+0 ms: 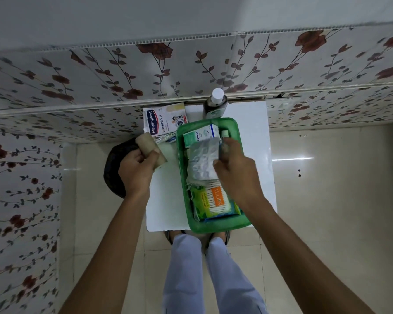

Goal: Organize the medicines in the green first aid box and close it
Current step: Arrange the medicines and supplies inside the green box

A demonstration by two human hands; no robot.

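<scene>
Two hands (136,171) (236,175), green box (213,226), plasters (165,120), bottle (214,105)

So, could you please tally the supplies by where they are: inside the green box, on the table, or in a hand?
In the green box: 5, counting the blister strips under the right hand
On the table: 3
In the left hand: 1 bandage roll
Total: 9

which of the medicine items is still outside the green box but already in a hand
The tan bandage roll, gripped by the left hand. The Hansaplast pack and bottle sit untouched.
</scene>
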